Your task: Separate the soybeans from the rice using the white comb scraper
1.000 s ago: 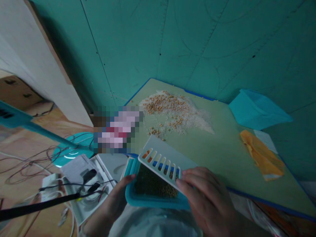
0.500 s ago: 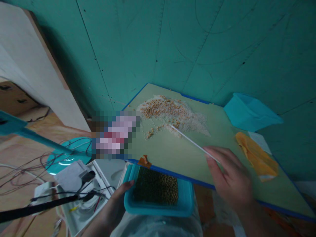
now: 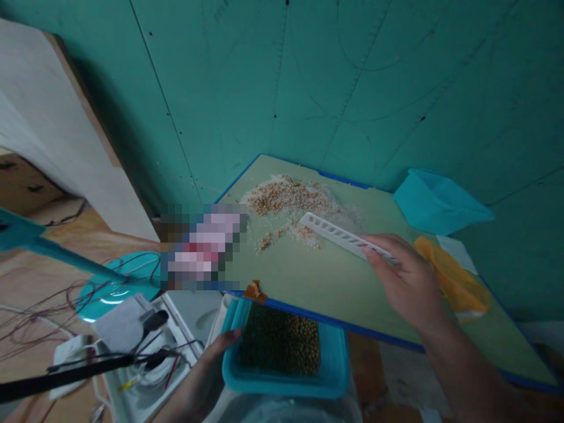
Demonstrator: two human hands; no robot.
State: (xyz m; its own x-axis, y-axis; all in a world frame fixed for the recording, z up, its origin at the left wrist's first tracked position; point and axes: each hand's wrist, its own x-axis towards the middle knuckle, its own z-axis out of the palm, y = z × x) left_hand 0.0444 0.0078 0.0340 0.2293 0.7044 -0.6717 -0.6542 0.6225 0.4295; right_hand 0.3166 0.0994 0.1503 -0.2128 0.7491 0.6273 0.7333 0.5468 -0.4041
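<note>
A white slotted scraper (image 3: 332, 235) is tilting over the bench (image 3: 304, 282), its far end sitting beside a mixed patch of tan beans and white grains (image 3: 304, 235). The right hand (image 3: 403, 282) is holding its near end, the fingers pinching it between thumb and fingertips. Just beyond, a larger pile (image 3: 286, 197) of the same mix is spreading toward the back edge. Below the front edge, a teal tub (image 3: 286, 386) is holding dark green beans (image 3: 262, 338) and tan beans (image 3: 305, 343) — the green lying left, the tan right. The left hand (image 3: 209, 364) is gripping its left side, thumb pressing over the rim; the other fingers are hiding from view. An orange cloth (image 3: 453, 279) is lying right of the right hand, with a teal pouch (image 3: 440, 202) resting behind it — against the green wall (image 3: 238, 88). Brown tape (image 3: 255, 292) is clinging to the front edge. Farther left, a white tray (image 3: 147, 376) is holding cables.
</note>
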